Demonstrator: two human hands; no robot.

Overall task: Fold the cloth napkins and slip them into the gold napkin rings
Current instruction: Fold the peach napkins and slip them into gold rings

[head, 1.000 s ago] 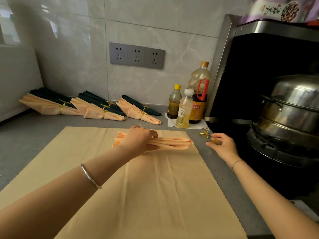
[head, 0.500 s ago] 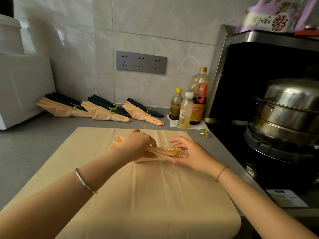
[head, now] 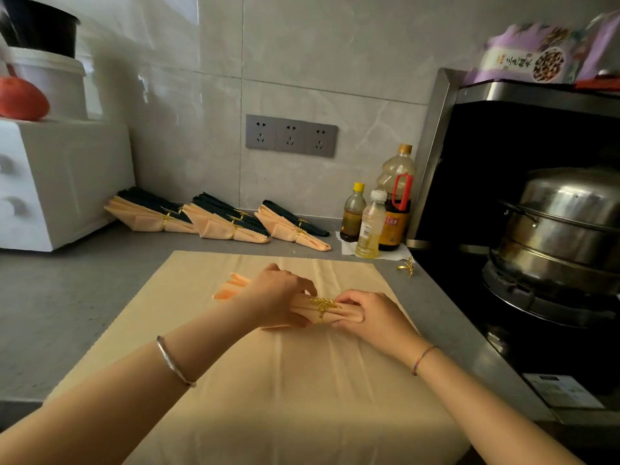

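A folded peach napkin (head: pixel 231 286) lies across a spread tan cloth (head: pixel 268 380) on the counter. My left hand (head: pixel 278 297) grips the napkin at its middle. A gold leaf-shaped napkin ring (head: pixel 322 305) sits around the napkin's right end, between my two hands. My right hand (head: pixel 369 313) pinches that end next to the ring. A second gold ring (head: pixel 406 267) lies loose on the counter at the cloth's far right corner. Three piles of ringed peach and dark napkins (head: pixel 231 223) rest against the back wall.
Three bottles (head: pixel 372 223) stand at the back right beside a black stove with a steel steamer pot (head: pixel 563 229). A white appliance (head: pixel 50 182) fills the left side. The grey counter (head: pixel 50 313) shows left of the cloth.
My right hand came from the counter's right side with a gold ring and slid it onto the napkin's right end. The ring now sits further along the napkin. The camera tilted up.
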